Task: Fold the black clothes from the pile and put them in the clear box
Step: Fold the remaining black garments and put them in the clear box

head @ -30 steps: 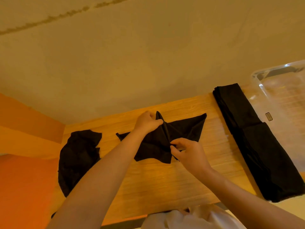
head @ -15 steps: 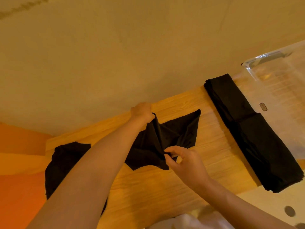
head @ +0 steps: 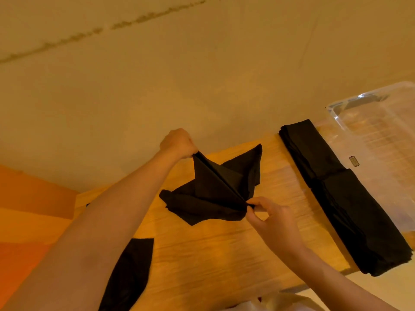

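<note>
**Two hands pulling a black cloth taut along its fold**

One black cloth [head: 211,194] is lying mid-table, and both hands are now stretching a raised crease between them. The left hand [head: 178,143] is gripping the far end with curled fingers, up near the table's back edge by the wall [head: 202,75]. The right hand [head: 271,217] is pinching the near end between thumb and fingertips. A second ago the crease was short and slack; it is now running straight and tight, with the cloth's sides hanging down from it onto the wooden table [head: 224,265]. That suggests a fold is being set, not yet finished.

To the right, a folded black stack [head: 341,198] is lying just beside the clear box [head: 377,135], which is looking empty. To the left, the remaining pile [head: 132,270] is showing partly behind the left forearm. Bare wood is lying between cloth and stack, giving room to lay the fold down; the wall is leaving the left hand little room behind.
</note>
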Demonstrator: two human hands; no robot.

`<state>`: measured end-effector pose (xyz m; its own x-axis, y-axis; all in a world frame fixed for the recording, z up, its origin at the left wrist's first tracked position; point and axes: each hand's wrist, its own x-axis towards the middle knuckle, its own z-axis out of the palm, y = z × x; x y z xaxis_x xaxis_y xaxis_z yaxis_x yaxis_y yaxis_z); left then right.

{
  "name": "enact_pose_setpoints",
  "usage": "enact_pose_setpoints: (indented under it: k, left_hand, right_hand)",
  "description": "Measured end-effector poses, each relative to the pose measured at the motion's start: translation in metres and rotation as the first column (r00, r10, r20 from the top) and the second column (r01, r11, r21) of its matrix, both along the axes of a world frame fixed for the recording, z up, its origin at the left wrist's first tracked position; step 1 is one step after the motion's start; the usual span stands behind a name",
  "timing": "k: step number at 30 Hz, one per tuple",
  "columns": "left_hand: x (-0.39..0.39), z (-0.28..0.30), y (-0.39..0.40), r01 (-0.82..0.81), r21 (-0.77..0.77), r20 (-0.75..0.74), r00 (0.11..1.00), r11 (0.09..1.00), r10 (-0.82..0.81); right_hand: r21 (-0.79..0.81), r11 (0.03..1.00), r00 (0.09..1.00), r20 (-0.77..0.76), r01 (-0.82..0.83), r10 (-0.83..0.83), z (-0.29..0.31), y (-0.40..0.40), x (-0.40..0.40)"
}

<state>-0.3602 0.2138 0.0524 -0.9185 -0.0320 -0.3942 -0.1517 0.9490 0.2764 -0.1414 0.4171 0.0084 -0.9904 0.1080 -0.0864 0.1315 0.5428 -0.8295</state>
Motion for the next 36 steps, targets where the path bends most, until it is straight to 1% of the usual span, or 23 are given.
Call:
enact_pose_setpoints:
  k: [4, 7, 9, 11, 14, 16, 19, 21, 26, 32, 36]
  left_hand:
    - [0.013, 0.038, -0.011, 0.030, -0.035, -0.137, 0.990, 0.999, -0.034]
    - [0.029, 0.074, -0.020, 0.010, 0.029, -0.250, 0.968, 1.000, -0.002]
    - [0.042, 0.100, -0.024, -0.023, 0.124, -0.304, 0.951, 0.992, 0.060]
    - [0.056, 0.127, -0.027, -0.061, 0.255, -0.340, 0.929, 0.965, 0.148]
    - [0.078, 0.163, -0.030, -0.111, 0.437, -0.375, 0.879, 0.892, 0.294]
    - [0.090, 0.182, -0.032, -0.130, 0.540, -0.371, 0.850, 0.832, 0.374]
    - [0.104, 0.205, -0.035, -0.154, 0.622, -0.337, 0.833, 0.768, 0.439]
    - [0.114, 0.219, -0.036, -0.163, 0.613, -0.316, 0.846, 0.773, 0.429]
    - [0.135, 0.243, -0.044, -0.127, 0.514, -0.264, 0.918, 0.848, 0.297]
    - [0.125, 0.234, -0.043, -0.167, 0.398, -0.253, 0.925, 0.902, 0.283]
    - [0.104, 0.219, -0.047, -0.194, 0.394, -0.253, 0.917, 0.898, 0.309]
  right_hand:
    - [0.000, 1.000, 0.998, -0.059, 0.007, -0.007, 0.023, 0.014, -0.019]
    - [0.053, 0.998, 0.983, -0.183, 0.022, -0.012, 0.047, 0.027, -0.040]
    - [0.068, 0.997, 0.960, -0.278, 0.031, -0.011, 0.067, 0.035, -0.056]
    - [0.080, 0.996, 0.934, -0.359, 0.033, -0.002, 0.089, 0.041, -0.073]
    - [0.024, 1.000, 0.913, -0.406, -0.016, 0.024, 0.128, 0.047, -0.093]
    - [0.018, 0.999, 0.900, -0.433, -0.050, 0.053, 0.151, 0.050, -0.105]
    - [0.027, 0.993, 0.879, -0.464, -0.112, 0.112, 0.182, 0.054, -0.121]
    - [0.019, 0.990, 0.879, -0.457, -0.143, 0.136, 0.200, 0.058, -0.130]
    - [0.054, 0.973, 0.892, -0.392, -0.223, 0.227, 0.233, 0.067, -0.143]
    - [0.165, 0.931, 0.904, -0.231, -0.327, 0.359, 0.241, 0.067, -0.164]
    - [0.163, 0.914, 0.908, -0.144, -0.371, 0.394, 0.230, 0.063, -0.184]
